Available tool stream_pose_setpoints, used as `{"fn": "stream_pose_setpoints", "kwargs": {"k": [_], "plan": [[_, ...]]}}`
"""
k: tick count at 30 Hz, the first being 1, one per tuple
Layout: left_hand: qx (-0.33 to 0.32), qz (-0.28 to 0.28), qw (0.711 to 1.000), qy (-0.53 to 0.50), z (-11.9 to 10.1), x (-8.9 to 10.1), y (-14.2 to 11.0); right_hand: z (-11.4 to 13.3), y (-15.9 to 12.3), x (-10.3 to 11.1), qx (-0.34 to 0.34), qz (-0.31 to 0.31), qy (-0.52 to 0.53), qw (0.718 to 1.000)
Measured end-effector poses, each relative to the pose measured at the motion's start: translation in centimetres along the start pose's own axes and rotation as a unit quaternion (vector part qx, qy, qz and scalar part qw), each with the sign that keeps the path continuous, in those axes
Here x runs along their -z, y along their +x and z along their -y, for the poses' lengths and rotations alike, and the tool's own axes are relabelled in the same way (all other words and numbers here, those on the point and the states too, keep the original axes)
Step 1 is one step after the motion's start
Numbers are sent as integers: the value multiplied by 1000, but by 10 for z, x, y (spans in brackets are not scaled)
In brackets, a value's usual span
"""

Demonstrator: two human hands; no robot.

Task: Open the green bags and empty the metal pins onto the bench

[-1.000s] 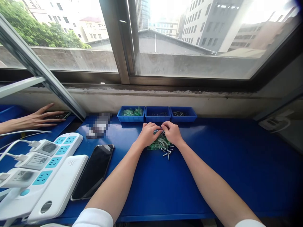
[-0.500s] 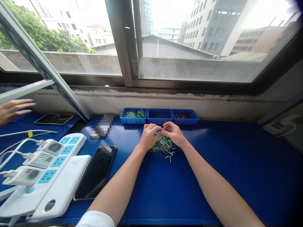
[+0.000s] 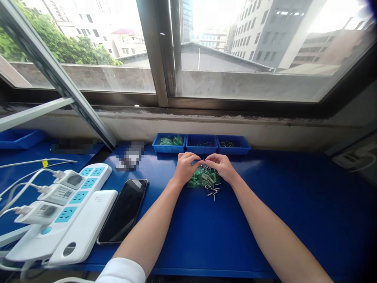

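Note:
My left hand [image 3: 186,169] and my right hand [image 3: 221,166] meet at the fingertips over a small heap. Thumb and fingers of both are pinched together, and whatever they grip is too small and too covered to make out. Below them lies a green clear plastic bag [image 3: 195,180] with many thin metal pins [image 3: 208,180] on and around it. A few loose pins [image 3: 214,193] have spread onto the blue tabletop [image 3: 206,239] in front of the bag.
Three joined blue bins stand behind my hands: the left bin [image 3: 169,149] holds green bags, the middle bin [image 3: 201,150] and right bin [image 3: 233,151] small dark parts. To the left lie a black phone [image 3: 123,212], a white power bank [image 3: 84,228] and a power strip [image 3: 66,214] with plugged chargers.
Another person's hand at the far left has gone out of view. The view has shifted slightly, showing a blue tray there. My hands stay pinched together, with the fingertips slightly rearranged.

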State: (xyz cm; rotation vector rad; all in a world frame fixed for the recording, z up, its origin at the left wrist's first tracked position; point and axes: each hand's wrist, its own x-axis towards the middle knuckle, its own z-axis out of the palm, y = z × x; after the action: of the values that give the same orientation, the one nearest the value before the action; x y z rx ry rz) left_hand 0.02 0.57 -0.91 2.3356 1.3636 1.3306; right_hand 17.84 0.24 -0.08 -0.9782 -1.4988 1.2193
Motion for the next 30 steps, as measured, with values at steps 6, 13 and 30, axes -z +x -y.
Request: {"fn": "stream_pose_setpoints", "kwargs": {"k": [6, 13, 30], "plan": [[-12, -3, 1000, 2, 2, 1, -1, 6, -3, 1, -1, 18, 6, 1000], [-12, 25, 1000, 3, 3, 3, 0, 8, -5, -1, 13, -12, -38, 999], [142, 48, 988, 27, 29, 7, 0, 11, 21, 7, 109, -143, -395, 901]]}}
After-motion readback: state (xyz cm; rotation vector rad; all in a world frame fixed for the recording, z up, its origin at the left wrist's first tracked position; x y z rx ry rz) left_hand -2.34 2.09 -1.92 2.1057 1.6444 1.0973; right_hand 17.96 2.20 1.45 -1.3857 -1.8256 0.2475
